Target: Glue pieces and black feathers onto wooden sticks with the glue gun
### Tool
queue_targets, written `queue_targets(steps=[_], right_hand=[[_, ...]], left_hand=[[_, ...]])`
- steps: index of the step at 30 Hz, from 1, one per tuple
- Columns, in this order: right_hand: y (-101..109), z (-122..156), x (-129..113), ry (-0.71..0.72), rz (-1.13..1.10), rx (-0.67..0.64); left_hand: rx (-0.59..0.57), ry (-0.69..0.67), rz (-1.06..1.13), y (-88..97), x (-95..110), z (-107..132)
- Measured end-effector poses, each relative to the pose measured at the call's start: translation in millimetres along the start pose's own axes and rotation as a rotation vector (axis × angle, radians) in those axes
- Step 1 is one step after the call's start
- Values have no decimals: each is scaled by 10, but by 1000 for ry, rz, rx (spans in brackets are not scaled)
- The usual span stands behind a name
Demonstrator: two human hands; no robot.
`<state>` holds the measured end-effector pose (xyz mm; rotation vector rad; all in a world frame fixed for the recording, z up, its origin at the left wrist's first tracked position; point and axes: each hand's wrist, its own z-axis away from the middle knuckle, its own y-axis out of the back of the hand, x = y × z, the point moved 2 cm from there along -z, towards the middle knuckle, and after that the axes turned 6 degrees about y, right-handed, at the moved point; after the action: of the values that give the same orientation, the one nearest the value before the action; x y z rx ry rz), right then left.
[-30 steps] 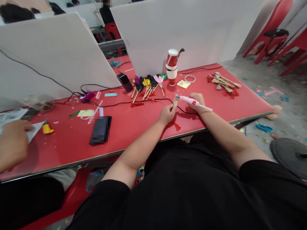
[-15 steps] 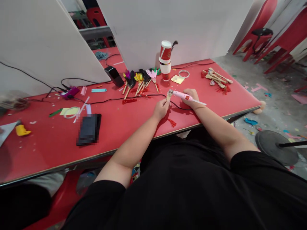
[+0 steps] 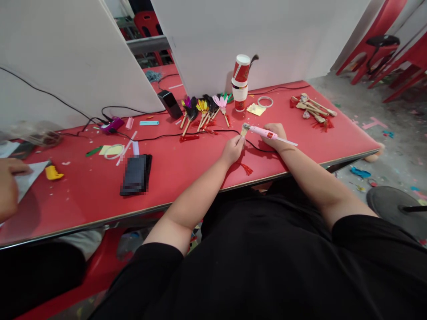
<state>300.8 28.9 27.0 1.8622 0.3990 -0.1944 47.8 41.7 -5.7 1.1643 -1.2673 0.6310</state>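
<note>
My right hand (image 3: 276, 132) is closed around a pink hot glue gun (image 3: 262, 132), a white glue stick poking out of its back end. The gun's metal nozzle meets the pale top of a small stick (image 3: 244, 132) pinched in my left hand (image 3: 233, 149). A red tassel (image 3: 246, 169) hangs below that hand near the table's front edge. Beyond my hands lie several feather-topped sticks (image 3: 203, 111) with black, yellow, pink and purple feathers. Further right is a pile of bare-topped sticks with red tassels (image 3: 313, 110).
Stacked paper cups (image 3: 240, 82) stand by the partition, with a tape roll (image 3: 265, 102) and yellow notes (image 3: 256, 109) alongside. A black cable (image 3: 160, 137) runs from a purple power strip (image 3: 112, 126). A phone (image 3: 136, 174), yellow cutter (image 3: 53, 171) and another person's hand (image 3: 8, 186) are at left.
The whole scene has shifted slightly right in view. Another person's hand has come further in at the left edge. Both my hands keep their hold, with the nozzle still at the stick's top.
</note>
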Motion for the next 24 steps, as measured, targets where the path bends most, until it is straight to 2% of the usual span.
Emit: queue_targets(steps=[9, 13, 24], right_hand=[[29, 23, -78, -18, 83, -25], [36, 30, -134, -46, 128, -55], [51, 28, -198, -38, 188, -119]], left_hand=[[-30, -30, -13, 93, 62, -17], [-50, 22, -28, 127, 40, -68], [-31, 20, -82, 165, 38, -127]])
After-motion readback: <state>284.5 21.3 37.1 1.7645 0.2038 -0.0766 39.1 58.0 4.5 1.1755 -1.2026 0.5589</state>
